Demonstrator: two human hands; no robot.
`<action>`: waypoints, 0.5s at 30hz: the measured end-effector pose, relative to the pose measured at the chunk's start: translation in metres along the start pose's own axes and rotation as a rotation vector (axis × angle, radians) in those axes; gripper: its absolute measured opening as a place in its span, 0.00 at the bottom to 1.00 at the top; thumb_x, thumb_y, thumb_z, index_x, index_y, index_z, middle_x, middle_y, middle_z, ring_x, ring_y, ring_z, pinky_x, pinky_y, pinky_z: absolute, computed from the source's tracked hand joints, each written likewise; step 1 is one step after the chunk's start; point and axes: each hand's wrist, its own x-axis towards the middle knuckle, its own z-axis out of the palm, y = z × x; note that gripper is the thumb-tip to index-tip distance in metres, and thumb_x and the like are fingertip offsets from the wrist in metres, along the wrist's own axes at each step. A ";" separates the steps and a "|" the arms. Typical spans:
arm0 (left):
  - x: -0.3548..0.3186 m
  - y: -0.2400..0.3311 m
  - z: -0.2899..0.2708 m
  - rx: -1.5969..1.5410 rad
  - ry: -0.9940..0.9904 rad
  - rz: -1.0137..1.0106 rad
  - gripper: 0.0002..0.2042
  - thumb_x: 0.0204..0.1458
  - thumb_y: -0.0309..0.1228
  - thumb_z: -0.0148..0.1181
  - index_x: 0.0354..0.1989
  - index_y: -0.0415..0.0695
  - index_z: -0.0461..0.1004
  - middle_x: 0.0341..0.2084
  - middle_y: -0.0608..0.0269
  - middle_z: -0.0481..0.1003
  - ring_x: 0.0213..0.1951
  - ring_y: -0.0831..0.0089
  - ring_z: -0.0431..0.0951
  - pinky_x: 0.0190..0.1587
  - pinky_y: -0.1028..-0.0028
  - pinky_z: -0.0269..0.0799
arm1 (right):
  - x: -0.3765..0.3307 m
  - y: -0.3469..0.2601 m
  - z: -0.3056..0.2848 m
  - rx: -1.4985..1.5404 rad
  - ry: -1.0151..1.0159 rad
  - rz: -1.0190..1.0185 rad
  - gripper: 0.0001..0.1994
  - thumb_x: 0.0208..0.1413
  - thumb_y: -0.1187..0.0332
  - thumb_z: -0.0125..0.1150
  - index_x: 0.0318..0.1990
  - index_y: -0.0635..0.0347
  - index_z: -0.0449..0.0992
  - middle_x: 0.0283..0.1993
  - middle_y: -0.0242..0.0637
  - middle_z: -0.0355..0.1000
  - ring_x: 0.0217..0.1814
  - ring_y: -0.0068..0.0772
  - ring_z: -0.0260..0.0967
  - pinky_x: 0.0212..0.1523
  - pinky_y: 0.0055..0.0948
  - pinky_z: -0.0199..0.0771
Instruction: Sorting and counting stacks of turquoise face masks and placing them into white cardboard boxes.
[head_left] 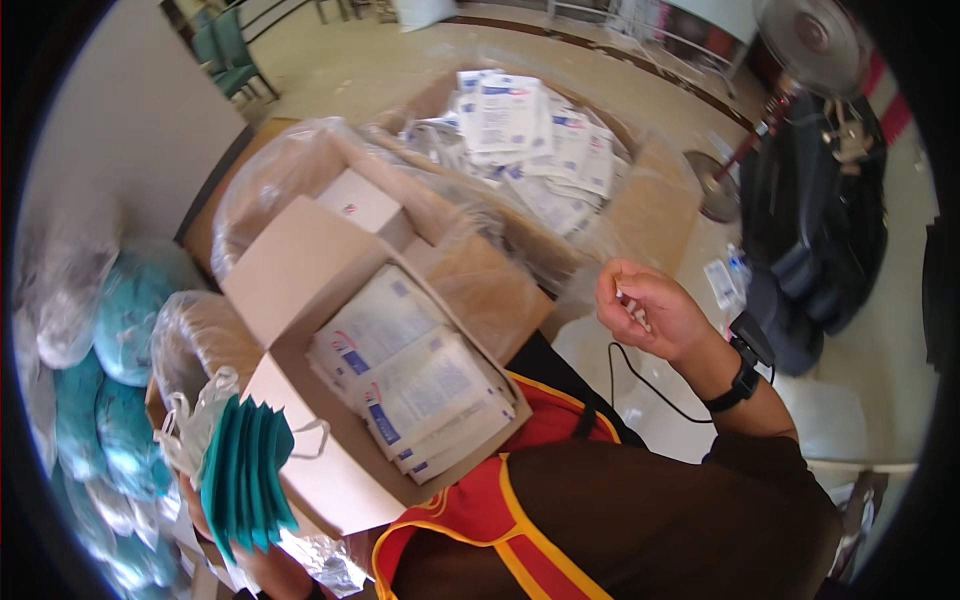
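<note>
At the lower left, my left hand point(262, 566) grips a stack of green pleated face masks point(245, 470), whose white ear loops point(195, 425) stick out at the top and side. The stack hides most of that hand's fingers. My right hand point(645, 310) is raised to the right of the boxes, fingers curled in; small white bits show at the fingers, too small to name. Between my hands, an open cardboard box point(285, 265) leans against my body, its flaps up. Flat white-and-blue packets point(420, 400) lie inside it in overlapping piles.
Beyond stands a plastic-lined carton point(375, 140) holding a small white box point(360, 205). Another carton point(655, 195) is heaped with white packets point(505, 115). Bagged teal bundles point(130, 320) pile up at left. A pedestal fan point(810, 45) and black bag point(815, 200) stand at right.
</note>
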 end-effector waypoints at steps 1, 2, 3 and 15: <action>-0.011 0.010 0.014 0.227 -0.107 0.226 0.33 0.49 0.40 0.63 0.59 0.30 0.62 0.44 0.48 0.77 0.44 0.59 0.78 0.53 0.62 0.71 | -0.005 0.005 -0.013 -0.007 0.008 -0.010 0.12 0.61 0.61 0.49 0.31 0.60 0.67 0.20 0.34 0.62 0.14 0.18 0.52 0.14 0.16 0.49; -0.021 0.019 0.028 0.438 -0.202 0.450 0.33 0.50 0.40 0.63 0.59 0.30 0.62 0.44 0.48 0.77 0.45 0.59 0.78 0.53 0.62 0.71 | -0.013 0.011 -0.022 -0.068 0.066 0.026 0.13 0.61 0.60 0.49 0.31 0.60 0.67 0.21 0.34 0.63 0.14 0.18 0.53 0.14 0.16 0.49; -0.028 0.028 0.042 0.508 -0.261 0.560 0.33 0.50 0.40 0.63 0.59 0.30 0.62 0.44 0.48 0.77 0.45 0.59 0.78 0.53 0.62 0.71 | -0.020 0.019 -0.032 -0.122 0.117 0.063 0.14 0.61 0.59 0.49 0.31 0.60 0.68 0.21 0.34 0.64 0.14 0.19 0.54 0.14 0.16 0.49; -0.086 0.047 0.141 0.586 -0.630 0.613 0.26 0.58 0.34 0.54 0.61 0.31 0.60 0.46 0.49 0.75 0.45 0.64 0.77 0.54 0.67 0.70 | -0.062 0.209 -0.227 0.429 0.784 0.289 0.12 0.60 0.60 0.56 0.39 0.59 0.69 0.35 0.42 0.71 0.41 0.39 0.73 0.44 0.35 0.75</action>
